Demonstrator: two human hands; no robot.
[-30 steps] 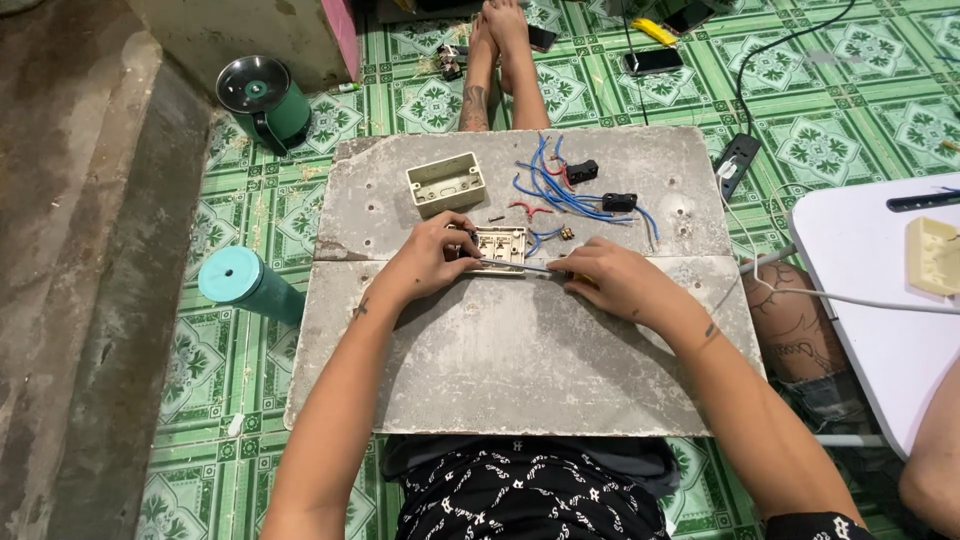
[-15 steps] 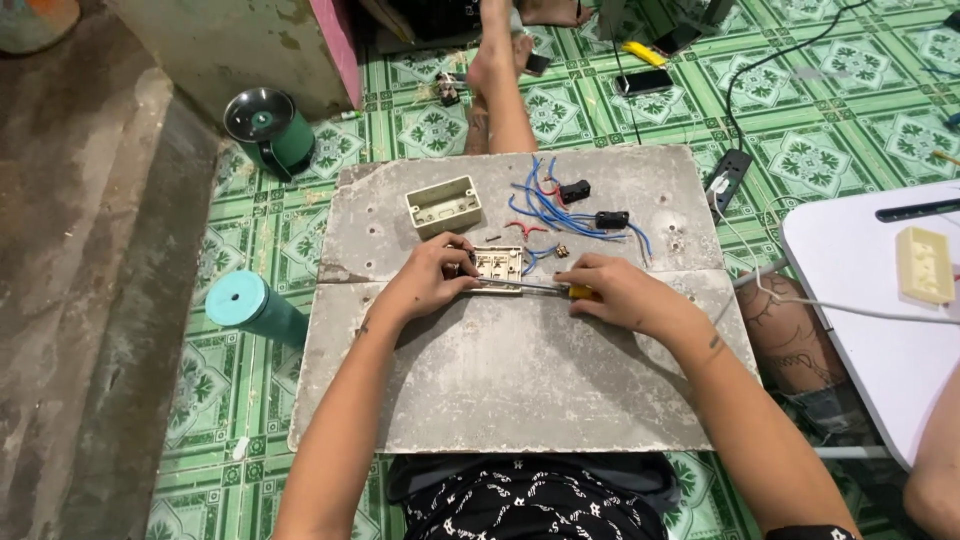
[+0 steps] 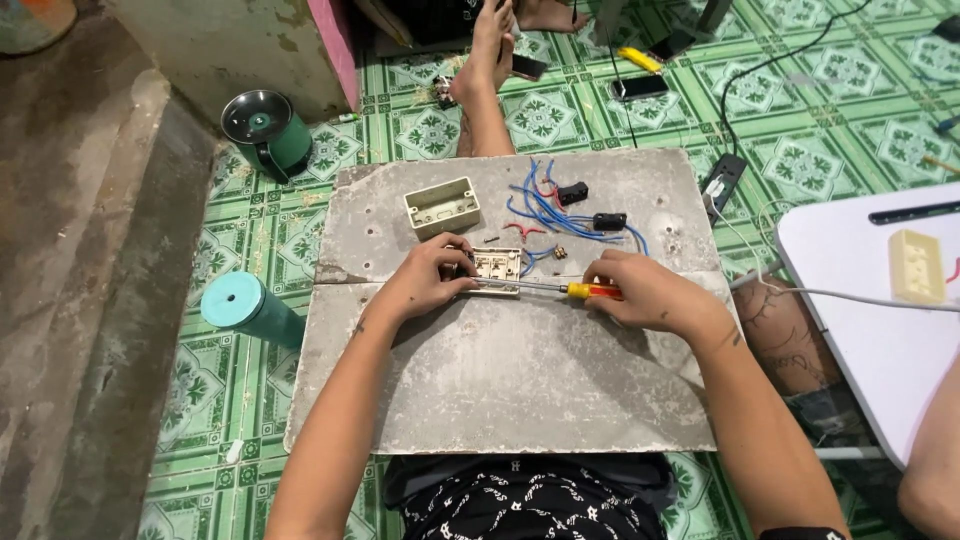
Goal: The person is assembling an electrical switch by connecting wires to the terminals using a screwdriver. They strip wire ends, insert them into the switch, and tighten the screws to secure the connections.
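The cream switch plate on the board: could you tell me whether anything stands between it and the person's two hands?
Nothing visible does. The left hand already grips the switch plate at its left edge, and the right hand holds a screwdriver whose shaft reaches straight to the plate. The blue wires lie behind it, farther from the person.

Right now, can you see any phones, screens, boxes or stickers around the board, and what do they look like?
Phone: on the green tiled floor beyond the board, flat dark rectangle, screen dark.
Second phone: on the floor beside the foot, dark rectangle, tilted.
Switch box: on the grey board, left of the blue wires, open cream rectangle, no label showing.
Switch plate: under the left hand, cream rectangle.
Stickers or signs: none that I can make out.
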